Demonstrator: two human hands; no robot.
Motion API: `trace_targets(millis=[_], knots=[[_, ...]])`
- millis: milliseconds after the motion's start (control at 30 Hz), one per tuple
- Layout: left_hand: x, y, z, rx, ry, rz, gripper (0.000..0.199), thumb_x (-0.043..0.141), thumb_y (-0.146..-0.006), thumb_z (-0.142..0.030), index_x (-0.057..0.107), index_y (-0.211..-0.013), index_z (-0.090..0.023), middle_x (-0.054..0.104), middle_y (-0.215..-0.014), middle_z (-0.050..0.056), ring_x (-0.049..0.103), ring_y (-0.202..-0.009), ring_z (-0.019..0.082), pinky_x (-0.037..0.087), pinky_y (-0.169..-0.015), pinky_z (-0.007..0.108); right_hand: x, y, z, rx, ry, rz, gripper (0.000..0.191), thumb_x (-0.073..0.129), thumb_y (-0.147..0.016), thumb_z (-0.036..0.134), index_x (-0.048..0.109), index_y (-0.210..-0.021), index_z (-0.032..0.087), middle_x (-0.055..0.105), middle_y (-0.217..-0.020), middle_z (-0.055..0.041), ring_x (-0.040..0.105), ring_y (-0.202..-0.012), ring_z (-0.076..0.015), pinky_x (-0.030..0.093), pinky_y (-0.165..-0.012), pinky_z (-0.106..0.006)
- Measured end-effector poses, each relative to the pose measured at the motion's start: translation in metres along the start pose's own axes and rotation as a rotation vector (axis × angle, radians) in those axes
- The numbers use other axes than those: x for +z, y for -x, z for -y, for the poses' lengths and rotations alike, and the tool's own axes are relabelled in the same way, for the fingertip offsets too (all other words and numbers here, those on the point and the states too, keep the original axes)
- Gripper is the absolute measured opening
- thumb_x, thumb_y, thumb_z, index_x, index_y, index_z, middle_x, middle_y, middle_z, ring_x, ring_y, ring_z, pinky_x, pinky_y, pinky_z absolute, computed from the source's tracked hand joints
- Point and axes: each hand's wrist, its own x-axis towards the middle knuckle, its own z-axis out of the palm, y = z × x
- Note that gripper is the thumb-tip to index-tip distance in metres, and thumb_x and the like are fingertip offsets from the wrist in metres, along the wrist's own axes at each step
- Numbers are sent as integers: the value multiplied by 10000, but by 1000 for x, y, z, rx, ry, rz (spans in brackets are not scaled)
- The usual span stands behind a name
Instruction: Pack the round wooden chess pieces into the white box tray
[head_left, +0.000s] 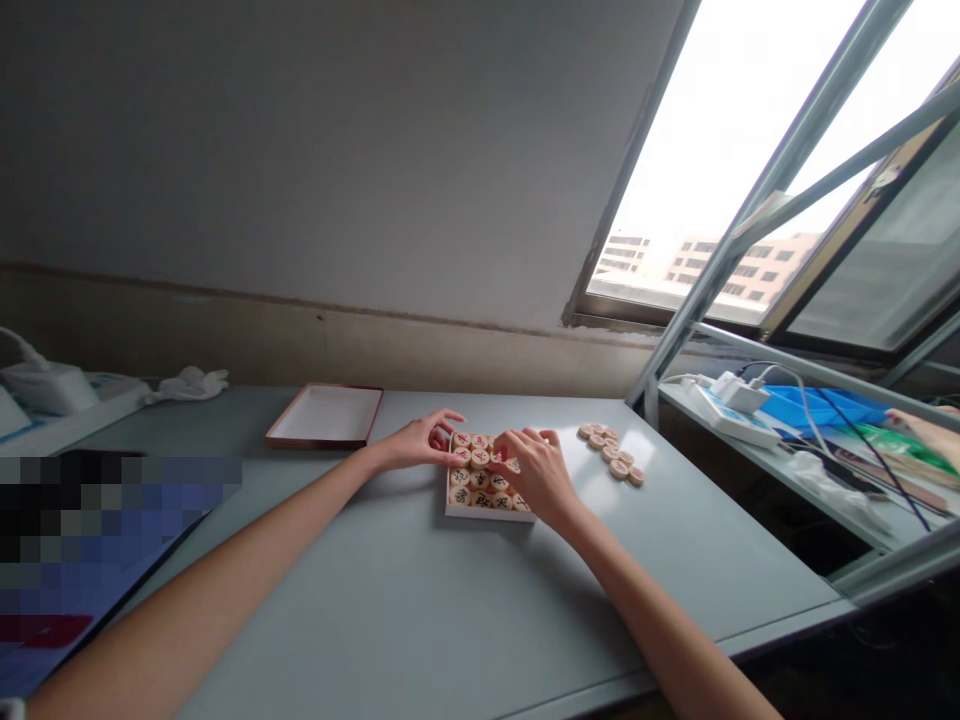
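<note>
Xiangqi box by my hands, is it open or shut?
Open: in the box, xiangqi pieces show their characters, with no lid over them.

The long, bare left forearm (pixel 225 590) slants up from the lower left to the bare left hand (pixel 416 443), which points rightward with bent fingers parted from the thumb. The bare right forearm (pixel 652 615) leans up and leftward to the bare right hand (pixel 538 468), knuckles raised and fingers curled down, its grip unclear. The two hands face each other, near but apart.
</note>
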Motion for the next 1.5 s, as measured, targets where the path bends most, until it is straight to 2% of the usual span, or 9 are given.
trace_targets(millis=[167,300,400,567,1100,1167,1300,1400,1500], knots=[[-2,-2,1,-23,78,0,564,654,-629,-374,410,-1096,-176,512,-936,47,519,-716,116,407,-630,241,-10,4,-10,1,-192,-21,164,526,-797,371,525,-824,209,626,-799,16,535,-716,-132,275,-728,-279],[-2,-1,-3,-35,84,-2,542,648,-631,-358,423,-1084,-166,516,-941,52,521,-723,121,404,-638,241,-24,10,-32,155,-119,-61,144,525,-797,347,546,-765,208,620,-759,21,522,-663,-135,290,-694,-278],[-2,0,-2,-29,74,-2,486,617,-661,-342,439,-1077,-164,532,-930,51,521,-729,124,408,-652,244,-26,13,-43,176,-77,32,168,522,-796,342,568,-701,211,617,-740,14,522,-689,-155,290,-682,-286],[-2,0,1,-17,67,-13,436,586,-680,-329,463,-1064,-165,529,-967,63,537,-804,156,423,-702,268,-16,14,-33,71,-106,123,201,450,-845,324,581,-733,220,607,-780,9,511,-754,-156,274,-701,-301],[-1,0,-5,-16,-2,-21,312,514,-710,-322,527,-971,-152,599,-996,74,563,-909,207,431,-781,289,-19,17,-35,65,-103,96,166,442,-847,310,598,-826,257,621,-824,7,514,-795,-164,265,-734,-309],[-1,0,-4,-21,29,-29,316,518,-704,-324,529,-970,-155,593,-1024,77,561,-922,209,437,-781,288,-27,18,-48,143,-50,17,158,446,-842,297,599,-846,258,619,-855,3,521,-811,-167,267,-745,-313],[0,0,-6,-36,55,-39,325,522,-695,-330,534,-968,-155,607,-1004,77,566,-915,212,443,-781,298,-48,30,-85,479,177,-79,168,464,-814,309,594,-888,233,604,-887,-32,523,-853,-205,270,-712,-322],[0,1,-8,-49,40,-42,327,518,-696,-340,534,-963,-151,622,-949,74,569,-898,214,445,-771,304,-55,50,-110,637,306,86,172,497,-771,292,601,-888,221,590,-920,-67,498,-920,-253,268,-691,-330],[0,1,-9,-53,31,-45,328,514,-696,-338,532,-966,-153,614,-947,70,561,-905,214,446,-765,305,-54,69,-123,614,223,194,167,472,-778,271,598,-886,247,579,-928,-54,491,-941,-236,276,-679,-316]])
